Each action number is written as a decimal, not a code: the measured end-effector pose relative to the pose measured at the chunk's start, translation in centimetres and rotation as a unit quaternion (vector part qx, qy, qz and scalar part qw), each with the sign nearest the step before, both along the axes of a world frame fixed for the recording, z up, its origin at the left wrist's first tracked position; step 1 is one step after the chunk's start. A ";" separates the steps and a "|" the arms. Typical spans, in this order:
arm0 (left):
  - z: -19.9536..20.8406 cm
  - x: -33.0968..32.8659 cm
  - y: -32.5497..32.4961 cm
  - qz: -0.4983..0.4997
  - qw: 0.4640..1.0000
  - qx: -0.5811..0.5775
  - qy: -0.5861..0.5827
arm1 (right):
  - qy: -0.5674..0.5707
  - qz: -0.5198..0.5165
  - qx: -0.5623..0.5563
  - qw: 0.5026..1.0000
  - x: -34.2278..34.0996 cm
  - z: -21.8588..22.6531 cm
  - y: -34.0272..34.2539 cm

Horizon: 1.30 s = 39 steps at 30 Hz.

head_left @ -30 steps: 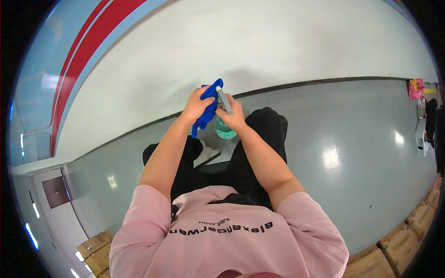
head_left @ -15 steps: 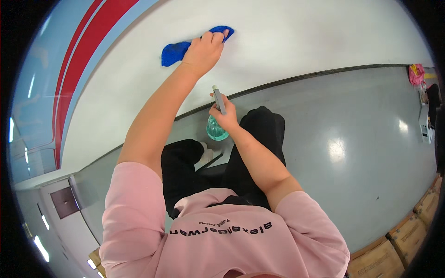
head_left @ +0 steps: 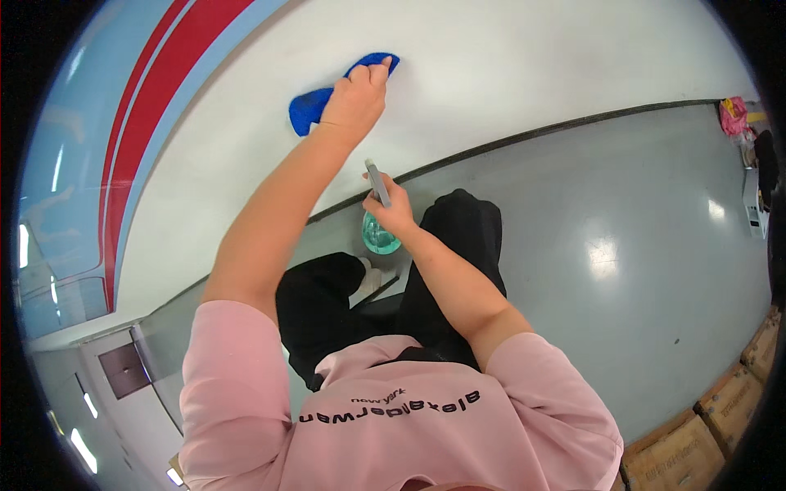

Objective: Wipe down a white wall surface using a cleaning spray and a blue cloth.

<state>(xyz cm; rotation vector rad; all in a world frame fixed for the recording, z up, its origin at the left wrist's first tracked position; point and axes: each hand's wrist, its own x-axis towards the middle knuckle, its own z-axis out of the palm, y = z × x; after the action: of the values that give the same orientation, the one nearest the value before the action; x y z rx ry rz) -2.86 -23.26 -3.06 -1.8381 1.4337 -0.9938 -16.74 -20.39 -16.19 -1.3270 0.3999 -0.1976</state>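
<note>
Against a large glossy white panel (head_left: 508,74), my left hand (head_left: 352,108) is closed over a blue cloth (head_left: 309,110) and presses it to the surface. The cloth sticks out on both sides of my fingers. Lower down, close to the panel's dark lower edge, my right hand (head_left: 395,208) grips a spray bottle (head_left: 380,236) by its neck. Its grey spray head points up toward the panel, and its body is clear green. Part of the trigger is hidden behind my fingers.
Blue and red bands (head_left: 155,90) run along the panel at the left. Grey glossy floor (head_left: 573,196) spreads to the right. Cardboard boxes (head_left: 671,454) line the lower right, and a pink bag (head_left: 734,116) lies at the far right. My bent black-trousered legs (head_left: 467,221) are below.
My left hand and the cloth have slid slightly down and left on the panel. The right hand with the spray bottle has shifted a little left and down.
</note>
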 end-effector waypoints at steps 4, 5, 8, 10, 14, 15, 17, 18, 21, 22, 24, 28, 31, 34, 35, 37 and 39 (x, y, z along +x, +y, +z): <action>-0.7 -0.1 0.1 0.061 0.996 0.057 0.006 | 0.004 -0.005 0.002 1.000 -0.1 0.0 -0.3; -0.8 -0.1 0.3 0.074 0.993 0.095 0.019 | 0.004 -0.005 0.001 1.000 -0.4 0.0 -0.4; -2.2 0.6 2.1 0.083 0.984 0.156 -0.001 | 0.012 -0.014 -0.002 1.000 -0.6 0.1 -1.1; -1.8 0.3 1.7 0.077 0.990 0.120 0.014 | 0.010 -0.029 0.001 1.000 -0.8 -0.3 -1.2; 2.2 -0.5 -0.7 0.020 0.999 0.034 0.001 | 0.007 -0.020 -0.019 1.000 -0.9 -0.2 -0.9; 3.4 -0.3 -1.8 -0.010 1.000 0.015 0.007 | 0.014 -0.017 -0.020 1.000 -0.8 -0.1 -0.8; 5.3 -0.8 -3.9 -0.002 0.999 -0.017 0.039 | 0.017 -0.016 -0.021 1.000 -0.6 -0.3 -0.9; 4.9 -0.9 -4.3 -0.005 0.999 -0.017 0.035 | 0.020 -0.010 -0.019 1.000 -0.5 -0.4 -0.7; 2.5 -0.7 -4.3 0.016 1.000 0.003 0.021 | 0.011 -0.014 -0.014 1.000 -0.3 -0.4 -0.4; 2.2 -0.7 -4.2 0.024 0.999 -0.003 0.028 | 0.017 -0.012 -0.016 1.000 -0.4 -0.3 -0.4; 1.5 -0.6 -4.3 0.064 0.996 0.007 0.054 | 0.022 -0.012 -0.018 1.000 -0.6 -0.1 -0.6; -0.3 -0.7 -3.2 0.074 0.991 0.093 0.068 | 0.018 -0.032 -0.029 0.999 -0.9 -0.5 -0.9; -1.6 -0.8 -2.8 0.125 0.977 0.128 0.111 | 0.018 -0.039 -0.021 0.999 -1.1 -0.5 -1.0; -0.7 -1.1 -1.9 0.091 0.982 0.095 0.139 | 0.041 -0.039 -0.025 0.998 -1.1 -0.9 -0.6; 0.3 -1.5 -2.0 0.032 0.986 0.060 0.154 | 0.059 -0.045 -0.042 0.996 -0.9 -1.1 -0.5; 2.8 -2.3 -2.3 -0.010 0.991 0.050 0.120 | 0.060 -0.050 -0.037 0.996 -0.6 -1.1 0.2; 4.6 -2.8 -3.6 -0.076 0.993 0.031 0.086 | 0.037 -0.061 0.041 0.997 -0.3 -1.4 0.9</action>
<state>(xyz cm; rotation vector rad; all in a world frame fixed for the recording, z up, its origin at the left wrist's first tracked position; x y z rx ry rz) -5.66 -26.89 1.55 -1.8275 1.7106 -0.8703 -17.00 -19.46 -17.57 -1.2325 0.5472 -0.2313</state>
